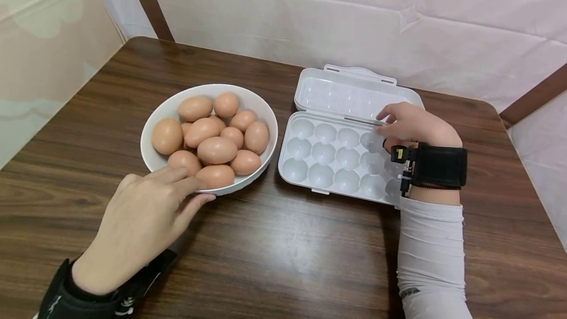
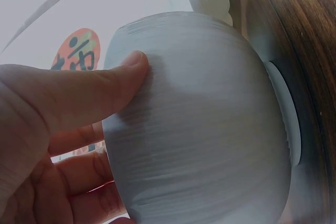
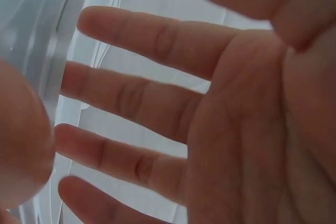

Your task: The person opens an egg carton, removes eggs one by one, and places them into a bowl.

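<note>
- On the dark wood-grain table [image 1: 283, 255] sits a white bowl [image 1: 165, 112] heaped with brown eggs [image 1: 216, 149], and just to its right an open white plastic egg tray [image 1: 330, 159] with its lid [image 1: 350, 97] folded back toward the wall.
- The left hand [image 1: 141, 220] is at the near rim of the bowl: its thumb lies against the outer wall, as the left wrist view shows plainly on the ribbed white side [image 2: 210, 129], while the fingers reach up over the rim near the closest egg. The fingers are only gently bent, resting on the bowl and not clamped round it.
- The right hand [image 1: 409, 124] hovers over the far right corner of the tray, next to the hinge; whether it touches I cannot tell. The right wrist view shows its fingers [image 3: 142, 98] spread and fairly straight, holding nothing.
- Every cup of the tray that I can see is empty; all the eggs are in the bowl.
- A black strap [image 1: 440, 166] with a small camera sits on the right wrist, above a white sleeve [image 1: 431, 255].
- A pale creased sheet [image 1: 398, 38] hangs behind the table.
</note>
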`<state>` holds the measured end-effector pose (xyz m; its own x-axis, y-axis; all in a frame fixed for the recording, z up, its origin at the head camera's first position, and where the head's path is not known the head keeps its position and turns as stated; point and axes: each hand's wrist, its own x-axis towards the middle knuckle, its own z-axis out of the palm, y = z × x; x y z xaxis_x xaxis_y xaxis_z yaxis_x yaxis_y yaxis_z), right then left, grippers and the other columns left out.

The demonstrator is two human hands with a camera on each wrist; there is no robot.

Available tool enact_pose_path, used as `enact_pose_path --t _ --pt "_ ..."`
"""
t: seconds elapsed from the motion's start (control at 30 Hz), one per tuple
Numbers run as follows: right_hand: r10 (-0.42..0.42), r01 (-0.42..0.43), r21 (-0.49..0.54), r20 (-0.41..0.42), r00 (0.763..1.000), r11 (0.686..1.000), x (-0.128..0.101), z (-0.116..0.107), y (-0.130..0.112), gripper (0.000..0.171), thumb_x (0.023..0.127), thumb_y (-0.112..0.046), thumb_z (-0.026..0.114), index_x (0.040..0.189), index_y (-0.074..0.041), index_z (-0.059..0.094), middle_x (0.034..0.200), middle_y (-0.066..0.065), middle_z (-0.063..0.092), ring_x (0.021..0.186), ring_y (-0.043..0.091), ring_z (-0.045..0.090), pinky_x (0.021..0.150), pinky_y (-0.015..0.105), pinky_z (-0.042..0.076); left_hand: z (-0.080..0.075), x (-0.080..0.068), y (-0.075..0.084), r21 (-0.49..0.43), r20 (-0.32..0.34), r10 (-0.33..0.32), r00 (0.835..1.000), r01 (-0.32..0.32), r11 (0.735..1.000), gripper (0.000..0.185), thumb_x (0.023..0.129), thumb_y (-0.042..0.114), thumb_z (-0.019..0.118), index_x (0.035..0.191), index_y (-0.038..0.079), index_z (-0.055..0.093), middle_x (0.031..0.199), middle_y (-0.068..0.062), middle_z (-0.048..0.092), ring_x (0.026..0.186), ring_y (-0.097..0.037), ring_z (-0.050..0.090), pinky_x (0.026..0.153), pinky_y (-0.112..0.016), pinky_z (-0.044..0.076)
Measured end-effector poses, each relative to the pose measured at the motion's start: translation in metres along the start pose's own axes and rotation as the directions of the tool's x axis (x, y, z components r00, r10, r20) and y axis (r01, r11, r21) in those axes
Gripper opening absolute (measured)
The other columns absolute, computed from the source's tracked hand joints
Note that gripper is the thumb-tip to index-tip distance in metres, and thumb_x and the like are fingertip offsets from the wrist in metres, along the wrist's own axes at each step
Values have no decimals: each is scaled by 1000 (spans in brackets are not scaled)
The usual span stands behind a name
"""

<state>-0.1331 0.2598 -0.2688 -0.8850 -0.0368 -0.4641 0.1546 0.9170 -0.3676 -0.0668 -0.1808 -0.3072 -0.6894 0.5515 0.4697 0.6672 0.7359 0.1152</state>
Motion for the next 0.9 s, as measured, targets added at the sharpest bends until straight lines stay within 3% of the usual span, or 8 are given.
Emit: enact_pose_path --t 0.17,0.23,0.43,0.57,0.67,0.73,0.83,0.9 --pt "36 -37 -11 -44 998 999 -3 3 -3 45 95 -20 59 130 6 47 75 17 65 51 18 51 57 32 46 0 1 -1 0 -7 6 1000 -6 1000 75 99 66 17 75 18 69 67 7 46 53 -12 49 48 -32 27" --pt "63 -64 -10 -46 997 998 -5 3 -2 42 91 -17 60 125 5 48 72 11 62 56 21 54 58 34 47 0 1 -1 -2 -10 7 1000 -7 1000 75 99 66 17 76 18 70 67 6 46 53 -13 50 48 -32 27" --pt "154 -157 -44 -59 986 987 -13 7 0 29 74 -11 62 101 0 59 81 11 58 66 24 56 58 34 44 1 0 -1 -8 -13 11 1000 -11 1000 76 99 66 16 77 18 70 68 6 47 54 -14 51 48 -33 28" --pt "191 -195 -73 -60 980 978 -15 10 0 18 77 -17 65 89 -4 64 73 8 58 68 23 55 57 34 42 1 1 -1 -5 -11 11 1000 -11 1000 73 99 66 19 76 19 69 68 6 48 53 -14 51 48 -33 28" --pt "228 -234 -88 -66 971 968 -14 13 -5 15 79 -18 67 80 -4 64 69 6 56 67 24 54 56 34 42 1 1 -1 -4 -6 12 1000 -12 1000 55 97 62 42 77 19 70 68 6 48 53 -13 50 48 -33 28" --pt "259 -266 -104 -76 963 958 -13 15 -9 16 79 -18 68 78 -3 63 70 7 56 69 25 55 57 35 43 1 1 -2 -4 2 10 1000 -10 1000 35 89 51 60 77 19 70 68 7 49 54 -13 50 48 -34 28" --pt "289 -297 -117 -82 954 948 -12 17 -14 18 80 -18 68 78 -1 62 75 11 57 72 27 55 59 37 45 1 0 -1 -4 14 2 1000 -2 1000 16 77 36 72 77 20 70 68 7 49 54 -14 51 48 -34 28" --pt "291 -300 -118 -85 953 947 -12 18 -14 17 81 -17 68 78 -1 62 77 12 57 73 28 54 60 38 45 1 0 -1 -3 17 1 1000 -1 1000 19 80 39 71 78 20 70 68 7 48 55 -14 50 48 -35 28"
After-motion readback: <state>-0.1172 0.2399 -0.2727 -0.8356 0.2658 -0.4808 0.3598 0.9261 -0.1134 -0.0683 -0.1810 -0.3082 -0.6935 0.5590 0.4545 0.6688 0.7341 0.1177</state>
